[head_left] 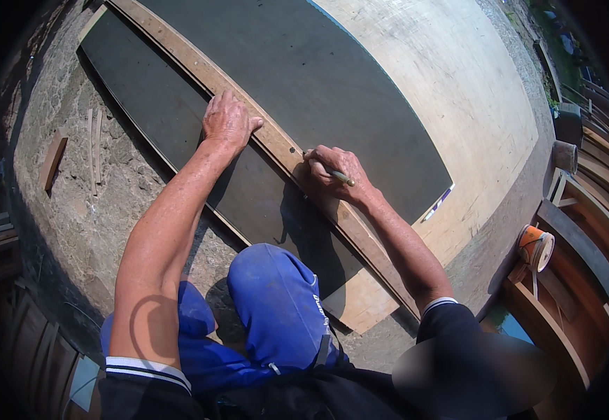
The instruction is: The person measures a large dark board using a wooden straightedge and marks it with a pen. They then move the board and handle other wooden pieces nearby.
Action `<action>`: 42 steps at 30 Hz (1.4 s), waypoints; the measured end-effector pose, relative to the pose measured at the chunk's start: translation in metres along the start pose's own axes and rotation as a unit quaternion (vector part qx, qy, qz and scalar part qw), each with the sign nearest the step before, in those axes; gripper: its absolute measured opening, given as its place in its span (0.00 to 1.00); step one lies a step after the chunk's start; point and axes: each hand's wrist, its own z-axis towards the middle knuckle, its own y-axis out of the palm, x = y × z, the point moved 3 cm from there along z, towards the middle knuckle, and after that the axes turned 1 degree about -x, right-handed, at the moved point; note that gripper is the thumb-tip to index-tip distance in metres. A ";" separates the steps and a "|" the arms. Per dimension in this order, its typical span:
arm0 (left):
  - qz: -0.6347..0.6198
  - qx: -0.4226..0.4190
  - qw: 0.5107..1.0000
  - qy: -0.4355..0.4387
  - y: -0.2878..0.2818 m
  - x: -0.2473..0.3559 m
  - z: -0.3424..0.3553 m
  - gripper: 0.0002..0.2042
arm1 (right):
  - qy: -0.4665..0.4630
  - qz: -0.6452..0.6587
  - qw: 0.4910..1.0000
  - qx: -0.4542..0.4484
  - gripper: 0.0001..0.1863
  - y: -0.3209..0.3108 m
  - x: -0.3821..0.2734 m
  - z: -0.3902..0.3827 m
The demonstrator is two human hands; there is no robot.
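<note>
A long wooden batten (178, 49) lies diagonally across a dark plywood sheet (332, 84) on the ground. My left hand (227, 120) presses flat on the batten, fingers spread over its edge. My right hand (336, 171) grips a pencil (339, 175), its tip against the batten's far edge on the dark sheet. My knees in blue trousers (276, 308) rest at the sheet's near edge.
A pale plywood board (458, 91) lies under the dark sheet to the right. Rough concrete ground (87, 210) with thin wood strips (94, 147) and a small block (52, 161) is on the left. An orange tape roll (534, 246) and wooden frames (584, 231) stand at the right.
</note>
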 end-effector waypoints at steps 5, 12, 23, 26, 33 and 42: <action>0.112 0.015 0.993 -0.012 0.013 0.023 -0.020 0.54 | 0.003 0.012 1.000 0.003 0.11 0.000 0.001 0.000; 0.101 -0.005 0.994 -0.026 0.021 0.031 -0.022 0.61 | 0.004 0.008 1.000 -0.007 0.12 -0.001 0.002 0.001; 0.073 -0.006 0.997 -0.033 0.030 0.027 -0.022 0.61 | 0.000 0.043 0.999 0.009 0.09 0.001 0.003 0.001; 0.067 0.002 0.997 -0.031 0.029 0.027 -0.023 0.61 | 0.000 0.045 0.999 0.008 0.09 0.000 0.003 0.000; 0.059 0.003 0.998 -0.032 0.031 0.026 -0.023 0.60 | -0.014 0.019 1.000 -0.006 0.12 -0.002 0.008 -0.007; 0.054 0.019 0.998 -0.029 0.034 0.027 -0.023 0.55 | -0.037 0.019 0.999 -0.027 0.13 -0.016 0.048 -0.129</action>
